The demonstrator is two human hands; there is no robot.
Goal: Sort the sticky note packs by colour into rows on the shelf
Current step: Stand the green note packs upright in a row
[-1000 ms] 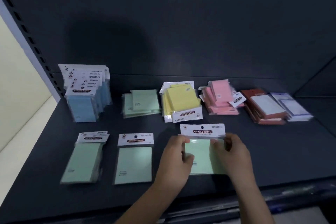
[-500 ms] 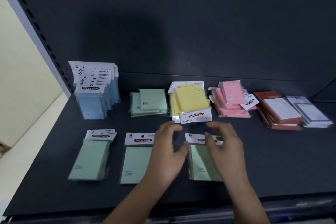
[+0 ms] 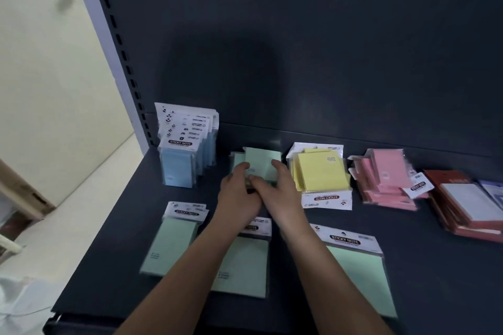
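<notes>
A loose pile of green sticky note packs (image 3: 262, 162) lies at the back of the dark shelf (image 3: 449, 280). Both my hands are on it. My left hand (image 3: 238, 190) curls its fingers over the pile's left edge, and my right hand (image 3: 280, 193) holds its right edge; my hands hide the front of the pile. In the front row lie three green packs flat: left (image 3: 170, 245), middle (image 3: 245, 266), partly under my forearms, and right (image 3: 359, 277). Blue packs (image 3: 179, 166) stand upright at the back left.
Right of the green pile lie a yellow pile (image 3: 321, 174), a pink pile (image 3: 386, 179) and red-backed notepads (image 3: 462, 207) near the right edge. A slotted shelf upright (image 3: 119, 43) and a cream door (image 3: 49, 76) are on the left. The dark back panel rises behind everything.
Both hands let go of the third green pack, which now lies flat in the front row, and moved back to the green pile. The view shifted left.
</notes>
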